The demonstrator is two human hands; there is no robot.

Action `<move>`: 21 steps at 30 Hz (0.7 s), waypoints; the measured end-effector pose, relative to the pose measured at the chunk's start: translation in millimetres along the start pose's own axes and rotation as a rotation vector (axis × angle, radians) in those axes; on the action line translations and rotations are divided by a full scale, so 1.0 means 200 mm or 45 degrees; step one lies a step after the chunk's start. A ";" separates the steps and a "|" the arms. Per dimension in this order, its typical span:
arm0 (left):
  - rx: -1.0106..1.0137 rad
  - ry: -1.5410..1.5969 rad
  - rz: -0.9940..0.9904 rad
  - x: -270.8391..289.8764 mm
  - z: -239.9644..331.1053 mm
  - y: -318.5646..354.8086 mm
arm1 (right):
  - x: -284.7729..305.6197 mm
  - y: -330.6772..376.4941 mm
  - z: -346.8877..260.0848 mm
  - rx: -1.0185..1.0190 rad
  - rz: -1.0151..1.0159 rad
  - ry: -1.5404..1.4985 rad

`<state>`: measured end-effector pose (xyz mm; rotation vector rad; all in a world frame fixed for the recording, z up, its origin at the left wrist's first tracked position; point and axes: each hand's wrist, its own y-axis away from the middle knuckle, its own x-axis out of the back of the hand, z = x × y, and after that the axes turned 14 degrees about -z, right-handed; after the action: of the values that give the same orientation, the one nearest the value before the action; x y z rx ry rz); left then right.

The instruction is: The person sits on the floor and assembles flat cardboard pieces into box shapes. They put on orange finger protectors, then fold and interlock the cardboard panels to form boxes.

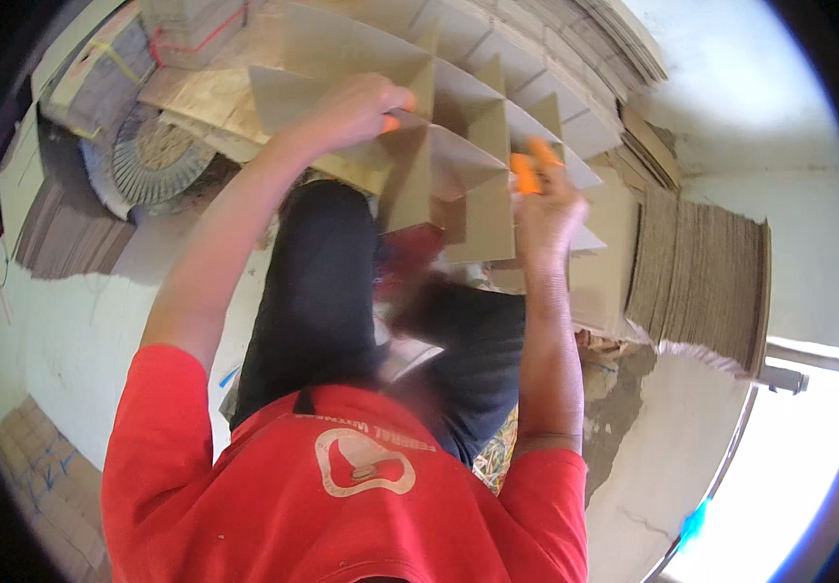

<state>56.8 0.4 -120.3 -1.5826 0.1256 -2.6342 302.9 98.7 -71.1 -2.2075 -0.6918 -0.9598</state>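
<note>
While your left hand [356,107] clamps the divider [458,165] at ten o'clock, your right hand [546,209] pinches its three-o'clock strip, seemingly to keep the slots aligned.

**Both hands on the cardboard grid**

Both arms are up and out in front, and the left hand [356,107] grips the top edge of the slotted cardboard divider [458,160], fingers curled over a strip, orange tips showing on thumb and finger. The right hand [546,199] holds another strip of the same grid on its right side, orange-covered fingers [526,173] pinched on the edge. The divider's strips cross at right angles, forming open cells. Below it, dark trousers [322,291] and a red shirt [342,486]. A stack of flat cardboard sheets [701,282] stands at right, well apart from the hands. A round woven disc [157,160] lies at upper left.
</note>
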 end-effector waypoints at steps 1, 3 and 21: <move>0.003 0.043 0.041 0.00 0.01 0.02 | 0.09 0.01 0.11 -0.155 0.136 0.133; -0.028 0.072 0.105 -0.02 0.02 0.05 | 0.28 0.08 0.44 -0.344 0.414 0.448; 0.068 -0.101 0.183 0.04 -0.07 0.13 | 0.76 0.56 1.12 -1.028 0.046 0.769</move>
<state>40.6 -24.9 -123.4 -1.5943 0.1565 -2.4435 568.2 215.7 -112.5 -2.3184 0.0506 -2.0219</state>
